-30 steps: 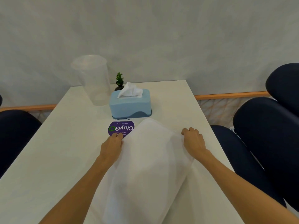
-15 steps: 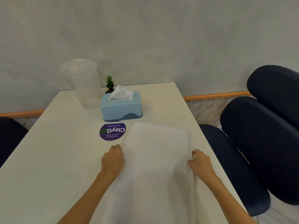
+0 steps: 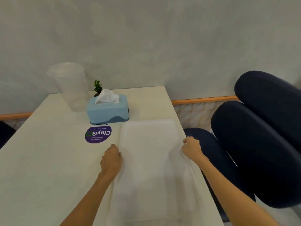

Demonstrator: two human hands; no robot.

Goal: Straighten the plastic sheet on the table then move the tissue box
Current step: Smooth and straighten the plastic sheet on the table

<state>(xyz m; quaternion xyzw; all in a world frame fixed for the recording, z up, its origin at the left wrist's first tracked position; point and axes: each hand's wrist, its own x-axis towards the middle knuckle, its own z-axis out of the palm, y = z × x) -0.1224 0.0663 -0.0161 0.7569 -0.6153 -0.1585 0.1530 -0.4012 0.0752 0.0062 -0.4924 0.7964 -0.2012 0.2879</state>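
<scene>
A translucent white plastic sheet (image 3: 149, 157) lies flat along the right side of the white table (image 3: 48, 168), its far edge just short of the tissue box. My left hand (image 3: 111, 160) is closed on the sheet's left edge. My right hand (image 3: 192, 149) is closed on its right edge, near the table's side. The light blue tissue box (image 3: 108, 110) stands beyond the sheet, a white tissue sticking out of its top. Neither hand touches the box.
A tall clear plastic cup (image 3: 71, 87) stands left of the box, and a small green plant (image 3: 97, 87) behind it. A round purple sticker (image 3: 98, 134) lies on the table left of the sheet. Dark blue chairs (image 3: 260, 136) crowd the right side; a wall is behind.
The sheet went from bulging upward to lying flat. Both hands slid back toward me along its edges, and the sheet now sits further right on the table.
</scene>
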